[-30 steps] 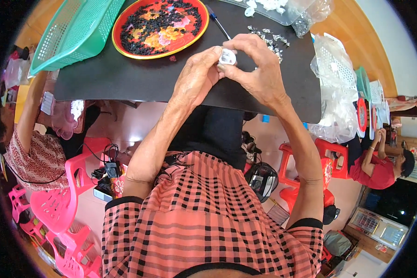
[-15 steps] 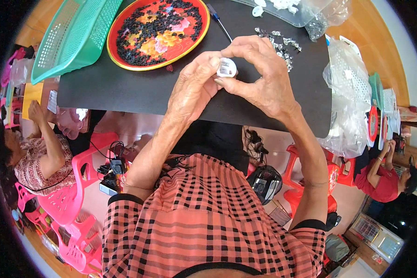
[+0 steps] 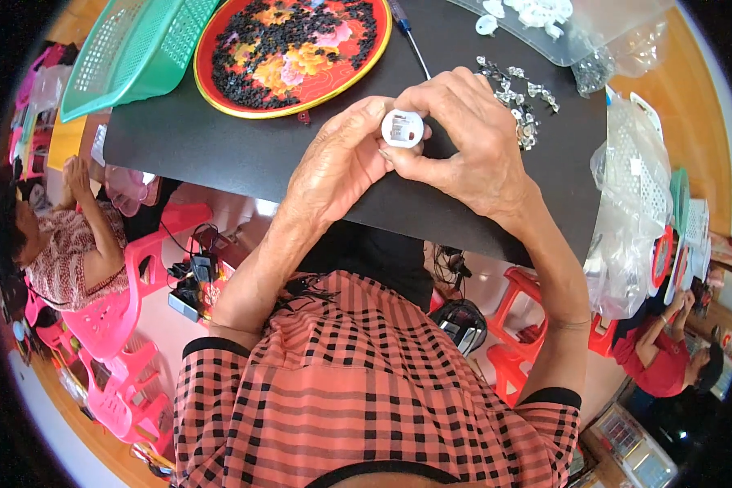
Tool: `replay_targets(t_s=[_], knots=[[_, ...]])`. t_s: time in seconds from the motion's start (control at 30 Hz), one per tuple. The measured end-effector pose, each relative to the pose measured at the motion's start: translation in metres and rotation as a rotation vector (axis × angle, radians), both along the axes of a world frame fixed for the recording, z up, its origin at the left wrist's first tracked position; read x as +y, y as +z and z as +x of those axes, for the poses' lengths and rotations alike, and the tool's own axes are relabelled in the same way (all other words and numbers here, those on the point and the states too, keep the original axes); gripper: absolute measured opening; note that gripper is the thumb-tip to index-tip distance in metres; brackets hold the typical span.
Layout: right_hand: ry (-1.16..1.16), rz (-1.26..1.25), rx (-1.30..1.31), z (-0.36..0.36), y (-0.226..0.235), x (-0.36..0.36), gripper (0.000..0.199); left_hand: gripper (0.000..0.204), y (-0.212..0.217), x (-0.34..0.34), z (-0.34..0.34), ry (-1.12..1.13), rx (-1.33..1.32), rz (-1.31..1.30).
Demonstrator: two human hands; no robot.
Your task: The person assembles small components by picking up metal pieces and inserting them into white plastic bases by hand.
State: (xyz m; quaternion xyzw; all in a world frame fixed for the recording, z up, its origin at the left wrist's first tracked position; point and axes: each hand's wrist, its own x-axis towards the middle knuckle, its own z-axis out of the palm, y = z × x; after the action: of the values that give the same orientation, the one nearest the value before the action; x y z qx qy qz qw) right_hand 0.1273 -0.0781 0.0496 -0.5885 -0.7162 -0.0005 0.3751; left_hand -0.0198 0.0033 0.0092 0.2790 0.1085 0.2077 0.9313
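Between my two hands, above the table's near edge, is a small round white plastic part (image 3: 402,128) with a recessed middle and a small dark red spot inside. The fingers of my left hand (image 3: 346,150) pinch its left side. My right hand (image 3: 472,142) curls round the right side, thumb below and forefinger above. Beyond them a round red floral tray (image 3: 346,84) holds many small black pieces (image 3: 256,53). A screwdriver (image 3: 411,37) lies right of the tray. Small clear plastic pieces (image 3: 525,102) are scattered past my right hand. One tiny red piece (image 3: 303,117) lies near the tray's rim.
A green plastic basket (image 3: 150,61) stands at the far left of the dark table (image 3: 220,154). White parts (image 3: 537,12) lie in a clear container at the far right. Plastic bags (image 3: 626,195) hang by the right edge. Other people sit at left and right, near pink and red stools.
My view has shifted and tilted slightly. The white part has turned so that its recessed face shows more fully, and both hands still hold it. The person at left has brought their hands together.
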Motion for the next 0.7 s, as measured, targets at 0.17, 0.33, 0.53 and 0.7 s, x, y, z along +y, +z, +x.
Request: replay_targets(t_s=[0.17,0.33,0.53,0.7], knots=[[-0.017,0.219,-0.140,0.004,-0.010,0.003,0.037,0.033,-0.005,0.002,0.001,-0.035,-0.078,0.037],[-0.055,0.226,-0.142,0.006,-0.012,-0.003,0.036,0.038,-0.003,0.000,0.004,-0.055,0.019,0.110],[-0.077,0.234,-0.112,0.010,-0.016,-0.004,0.035,0.040,0.001,-0.006,0.005,-0.038,0.056,0.186],[-0.014,0.220,0.000,0.010,-0.017,-0.004,0.032,0.040,-0.001,-0.004,0.002,-0.039,0.055,0.175]])
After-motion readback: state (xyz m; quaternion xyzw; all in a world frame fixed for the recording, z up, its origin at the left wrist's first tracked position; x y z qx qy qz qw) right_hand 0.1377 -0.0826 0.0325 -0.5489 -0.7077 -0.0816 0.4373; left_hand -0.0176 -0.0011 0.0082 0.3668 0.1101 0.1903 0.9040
